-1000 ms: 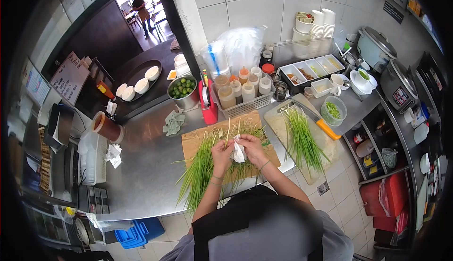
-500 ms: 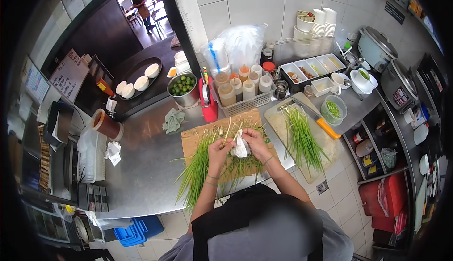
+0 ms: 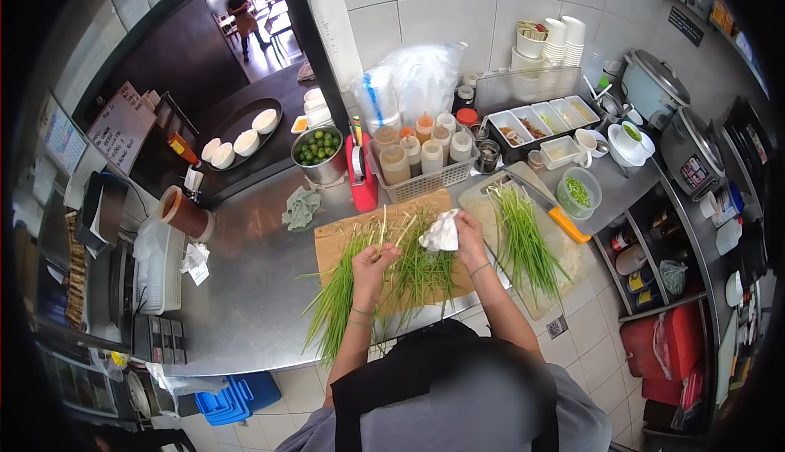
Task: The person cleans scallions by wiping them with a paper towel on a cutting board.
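Note:
My left hand (image 3: pixel 374 270) is pinched around a thin spring onion stalk (image 3: pixel 402 235) near its pale end. Up and to the right, my right hand (image 3: pixel 470 241) grips a crumpled white paper towel (image 3: pixel 440 233), held apart from the left hand. Below both hands, long spring onions (image 3: pixel 347 288) lie in loose bunches over a sheet of brown paper (image 3: pixel 329 243), their pale ends pointing away from me. Another bunch of spring onions (image 3: pixel 523 243) rests on the cutting board (image 3: pixel 571 262) to the right.
An orange-handled knife (image 3: pixel 568 224) lies by a tub of chopped greens (image 3: pixel 578 193). Behind the paper stand a basket of squeeze bottles (image 3: pixel 425 182), a red tape dispenser (image 3: pixel 361 178) and a pot of green limes (image 3: pixel 319 162). A green cloth (image 3: pixel 302 208) lies left. Someone stands in the far doorway.
My right hand has moved right with the paper towel, away from my left hand. The left hand has shifted slightly down and left, still pinching a stalk.

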Demonstrator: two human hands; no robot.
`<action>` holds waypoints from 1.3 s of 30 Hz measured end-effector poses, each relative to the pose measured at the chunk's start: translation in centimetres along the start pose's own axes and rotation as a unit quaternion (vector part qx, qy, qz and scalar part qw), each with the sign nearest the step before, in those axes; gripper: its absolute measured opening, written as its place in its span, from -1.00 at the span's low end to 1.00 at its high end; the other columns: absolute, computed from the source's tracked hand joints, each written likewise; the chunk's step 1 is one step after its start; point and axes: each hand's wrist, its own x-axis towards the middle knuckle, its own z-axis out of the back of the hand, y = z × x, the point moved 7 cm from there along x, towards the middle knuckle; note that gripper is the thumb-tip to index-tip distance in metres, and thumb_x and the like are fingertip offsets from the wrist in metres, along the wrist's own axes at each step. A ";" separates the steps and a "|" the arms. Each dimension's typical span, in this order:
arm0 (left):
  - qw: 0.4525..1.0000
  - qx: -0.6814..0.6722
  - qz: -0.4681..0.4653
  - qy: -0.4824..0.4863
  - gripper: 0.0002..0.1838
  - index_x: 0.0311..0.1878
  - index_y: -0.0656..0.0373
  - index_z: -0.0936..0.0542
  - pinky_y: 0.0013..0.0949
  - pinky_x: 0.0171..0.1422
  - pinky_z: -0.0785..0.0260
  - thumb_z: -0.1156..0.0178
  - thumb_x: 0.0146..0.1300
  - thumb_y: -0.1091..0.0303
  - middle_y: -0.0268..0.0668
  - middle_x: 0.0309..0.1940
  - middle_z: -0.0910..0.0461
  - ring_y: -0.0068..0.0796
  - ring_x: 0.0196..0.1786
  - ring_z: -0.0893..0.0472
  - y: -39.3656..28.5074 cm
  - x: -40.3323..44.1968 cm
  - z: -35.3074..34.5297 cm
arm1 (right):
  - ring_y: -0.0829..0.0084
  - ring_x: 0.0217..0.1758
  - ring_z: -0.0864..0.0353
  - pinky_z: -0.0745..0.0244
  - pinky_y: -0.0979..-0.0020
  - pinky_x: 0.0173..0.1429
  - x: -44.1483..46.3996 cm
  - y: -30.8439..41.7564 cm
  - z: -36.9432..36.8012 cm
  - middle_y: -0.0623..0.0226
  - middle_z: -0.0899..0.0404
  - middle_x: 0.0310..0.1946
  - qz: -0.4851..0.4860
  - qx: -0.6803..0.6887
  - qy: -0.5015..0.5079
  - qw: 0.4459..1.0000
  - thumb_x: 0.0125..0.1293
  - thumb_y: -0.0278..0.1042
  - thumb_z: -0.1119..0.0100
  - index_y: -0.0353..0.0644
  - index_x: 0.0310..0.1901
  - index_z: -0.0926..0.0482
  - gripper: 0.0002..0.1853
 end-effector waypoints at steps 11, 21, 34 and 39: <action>0.999 -0.025 0.017 0.042 -0.89 -0.30 0.36 -0.55 -0.58 -0.21 -0.38 -0.18 0.11 0.53 -0.27 -0.42 -0.60 -0.62 -0.36 -0.55 1.6 1.8 -2.3 | 0.56 -0.33 -0.58 -0.49 0.55 -0.24 -4.4 -2.7 -5.9 0.30 -0.59 -0.31 -0.161 0.034 0.187 0.968 0.21 -0.45 -0.07 -0.31 -0.19 -0.53 -0.83; 0.993 0.108 -0.039 0.037 -0.90 -0.39 0.36 -0.57 -0.58 -0.25 -0.37 -0.20 0.08 0.50 -0.26 -0.47 -0.61 -0.63 -0.41 -0.55 0.6 1.3 -2.3 | 0.71 -0.49 -0.46 -0.33 0.65 -0.44 -3.7 -1.9 -5.1 0.49 -0.53 -0.50 -0.042 -0.120 0.188 0.974 0.22 -0.48 -0.04 -0.24 -0.37 -0.52 -0.93; 0.998 0.037 0.037 0.044 -0.89 -0.45 0.24 -0.56 -0.61 -0.25 -0.29 -0.18 0.13 0.42 -0.27 -0.50 -0.61 -0.69 -0.42 -0.51 1.0 -0.2 -1.1 | 0.61 -0.42 -0.51 -0.41 0.58 -0.31 -0.9 1.2 -3.3 0.41 -0.54 -0.43 0.019 -0.034 0.084 0.996 0.26 -0.49 0.05 -0.24 -0.27 -0.48 -0.90; 0.995 -0.005 0.089 0.039 -0.90 -0.47 0.20 -0.56 -0.63 -0.38 -0.26 -0.19 0.12 0.42 -0.30 -0.52 -0.61 -0.70 -0.51 -0.47 1.7 -0.3 0.4 | 0.58 -0.40 -0.54 -0.46 0.53 -0.31 0.7 2.4 -1.3 0.37 -0.55 -0.41 0.049 0.043 0.016 0.998 0.26 -0.50 0.07 -0.24 -0.26 -0.48 -0.89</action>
